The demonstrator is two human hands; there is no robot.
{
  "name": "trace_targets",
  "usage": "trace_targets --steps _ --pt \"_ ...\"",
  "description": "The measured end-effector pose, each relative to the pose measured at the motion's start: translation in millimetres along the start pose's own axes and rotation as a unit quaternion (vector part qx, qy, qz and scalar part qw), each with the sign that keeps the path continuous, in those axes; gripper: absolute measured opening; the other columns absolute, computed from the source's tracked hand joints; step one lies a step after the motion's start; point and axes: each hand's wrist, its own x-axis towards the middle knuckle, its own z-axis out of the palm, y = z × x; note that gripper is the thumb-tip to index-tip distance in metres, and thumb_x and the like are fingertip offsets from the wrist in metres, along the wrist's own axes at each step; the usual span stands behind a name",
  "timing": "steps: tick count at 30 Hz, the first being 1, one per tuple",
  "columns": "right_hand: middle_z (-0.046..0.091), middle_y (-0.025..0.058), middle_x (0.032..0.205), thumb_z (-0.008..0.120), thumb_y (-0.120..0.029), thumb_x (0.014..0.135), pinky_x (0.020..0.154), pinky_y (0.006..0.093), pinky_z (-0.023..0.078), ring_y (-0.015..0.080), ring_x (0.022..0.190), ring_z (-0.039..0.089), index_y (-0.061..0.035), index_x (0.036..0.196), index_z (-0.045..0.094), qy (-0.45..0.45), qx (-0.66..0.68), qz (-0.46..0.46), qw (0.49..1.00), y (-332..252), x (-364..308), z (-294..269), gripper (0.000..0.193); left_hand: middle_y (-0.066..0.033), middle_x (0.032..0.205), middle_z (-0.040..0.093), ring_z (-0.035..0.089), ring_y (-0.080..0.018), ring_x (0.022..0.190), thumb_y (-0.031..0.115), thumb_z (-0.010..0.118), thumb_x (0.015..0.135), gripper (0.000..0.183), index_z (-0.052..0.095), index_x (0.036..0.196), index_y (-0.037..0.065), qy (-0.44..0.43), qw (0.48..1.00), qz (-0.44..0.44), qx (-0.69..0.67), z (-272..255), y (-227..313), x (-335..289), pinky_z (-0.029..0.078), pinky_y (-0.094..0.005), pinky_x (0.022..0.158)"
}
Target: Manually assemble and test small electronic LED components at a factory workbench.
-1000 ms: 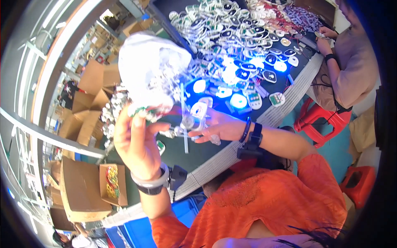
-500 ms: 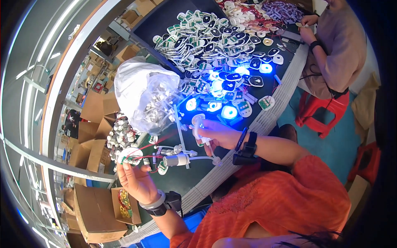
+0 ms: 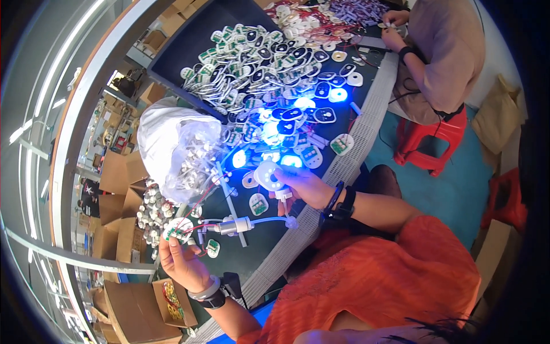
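My left hand (image 3: 184,268) pinches a round white circuit board (image 3: 179,230) with green parts at its edge. Red wires run from that board to a small white-and-silver cylindrical motor (image 3: 229,227) over the dark table. A clear tube leads from the motor to a translucent ball-shaped end (image 3: 291,222). In my right hand (image 3: 309,188), thumb and fingers close on a round white disc (image 3: 267,175) with several small round spots on its face. A white fitting (image 3: 282,195) hangs below the disc at the fingers. Beside it a loose circuit board (image 3: 258,204) lies on the table.
A heap of circuit boards (image 3: 246,69) spills from a black tray (image 3: 192,34), several glowing blue near my right hand. A plastic bag (image 3: 177,143) of white parts stands at left. Cardboard boxes (image 3: 134,307) flank the table; a co-worker (image 3: 444,63) sits at the far right.
The view has shifted, so the table contents sit further left. The white disc in my right hand has turned its spotted face toward me. My left hand still pinches the board.
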Motion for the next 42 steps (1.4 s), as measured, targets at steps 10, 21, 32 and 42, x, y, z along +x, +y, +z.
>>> trace_targets --steps 10,21,32,42 --pt "0.062 0.0066 0.102 0.045 -0.019 0.101 0.07 0.025 0.052 0.014 0.078 0.067 0.0013 0.126 0.05 0.094 -0.218 -0.222 0.946 -65.4 -153.8 -59.9 0.032 -0.0128 0.094 0.068 0.066 -0.0166 0.072 0.009 0.062 0.091 0.023 0.062 0.111 -0.003 -0.217 0.974 -0.047 0.052 104.2 -1.1 -25.0 0.052 -0.0245 0.049" --pt "0.064 0.01 0.092 0.048 -0.026 0.101 0.058 0.024 0.051 0.0194 0.062 0.067 -0.0021 0.12 0.052 0.319 -0.1 -0.222 0.916 -46.0 -175.3 -118.5 0.031 -0.01 0.09 0.067 0.062 -0.013 0.067 0.001 0.062 0.089 0.02 0.063 0.108 -0.003 -0.286 0.938 -0.196 0.018 194.2 -64.7 -31.3 0.052 -0.0236 0.049" --pt "0.06 0.0022 0.087 0.06 -0.021 0.095 0.06 0.0202 0.05 0.0072 0.068 0.064 -0.0021 0.108 0.057 0.435 -0.191 -0.145 0.868 -33.6 -201.4 -142.3 0.024 -0.0119 0.096 0.063 0.062 -0.0149 0.069 -0.006 0.069 0.08 0.023 0.066 0.104 -0.005 -0.435 0.873 -0.205 0.084 231.8 -47.8 -38.3 0.052 -0.0237 0.057" --pt "0.057 -0.0005 0.078 0.054 -0.028 0.099 0.05 0.0185 0.049 0.0043 0.061 0.059 -0.0033 0.102 0.055 0.473 -0.049 -0.096 0.875 -93.7 -288.7 -149.0 0.025 -0.0104 0.095 0.067 0.064 -0.0142 0.075 0.001 0.065 0.087 0.022 0.064 0.109 -0.003 -0.449 0.805 -0.333 0.197 328.7 9.3 -61.7 0.052 -0.0223 0.048"
